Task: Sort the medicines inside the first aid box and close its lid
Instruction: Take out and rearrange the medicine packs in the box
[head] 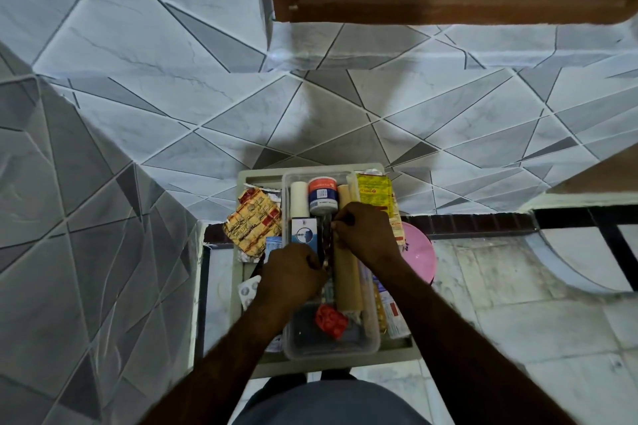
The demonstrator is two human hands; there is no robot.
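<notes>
A clear plastic first aid box sits on a grey tray. Inside stand a white jar with an orange and blue label, a white roll, a long beige roll, a blue-white carton and a red blister pack. My left hand and my right hand both pinch a dark silvery blister strip that lies lengthwise in the middle of the box. No lid is visible.
Yellow foil tablet strips and a silver blister lie on the tray left of the box. Yellow sachets and more packs lie on its right. A pink bowl sits just right of the tray. Tiled walls surround.
</notes>
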